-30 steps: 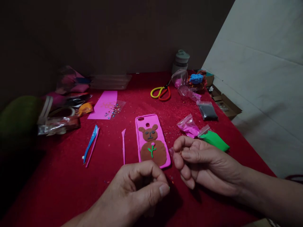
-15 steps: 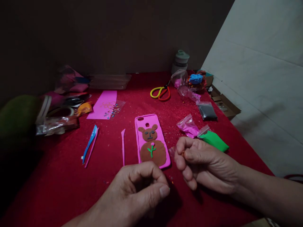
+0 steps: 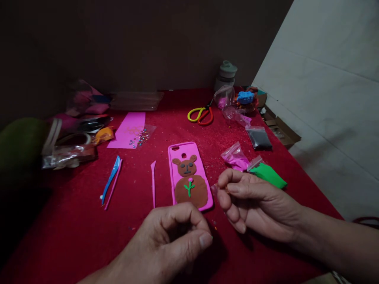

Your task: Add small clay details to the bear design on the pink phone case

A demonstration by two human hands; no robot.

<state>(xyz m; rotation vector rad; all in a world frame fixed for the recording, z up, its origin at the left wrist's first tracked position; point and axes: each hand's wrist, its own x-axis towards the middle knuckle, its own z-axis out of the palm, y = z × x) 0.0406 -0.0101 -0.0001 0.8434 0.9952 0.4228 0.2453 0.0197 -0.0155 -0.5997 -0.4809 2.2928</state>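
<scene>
A pink clay-covered phone case (image 3: 192, 151) lies face up, bearing a brown clay bear (image 3: 183, 194) with dark facial features. On the bear's belly sits a green-stemmed flower (image 3: 190, 186) with a pink head. My left hand (image 3: 174, 240) is closed in a pinch in front of the case, partly over its lower edge; a tiny green speck shows at the fingertips. To the right of the case, my right hand (image 3: 251, 203) pinches a tiny orange-brown bit between thumb and forefinger, too small to name. Its other fingers are loosely curled.
Pink modelling tool (image 3: 153, 183) and blue modelling tool (image 3: 111, 177) lie left. Scissors (image 3: 200, 115), a bottle (image 3: 226, 75) and a blue clay lump (image 3: 245, 97) stand behind. Bags of pink clay (image 3: 236, 157), green clay (image 3: 269, 175) and black clay (image 3: 259, 138) line the right; pink paper (image 3: 126, 128) lies left.
My right hand has shifted very slightly left and up, its lower fingers curling a little. My left hand keeps its pinch in place. The phone case has not moved on the table.
</scene>
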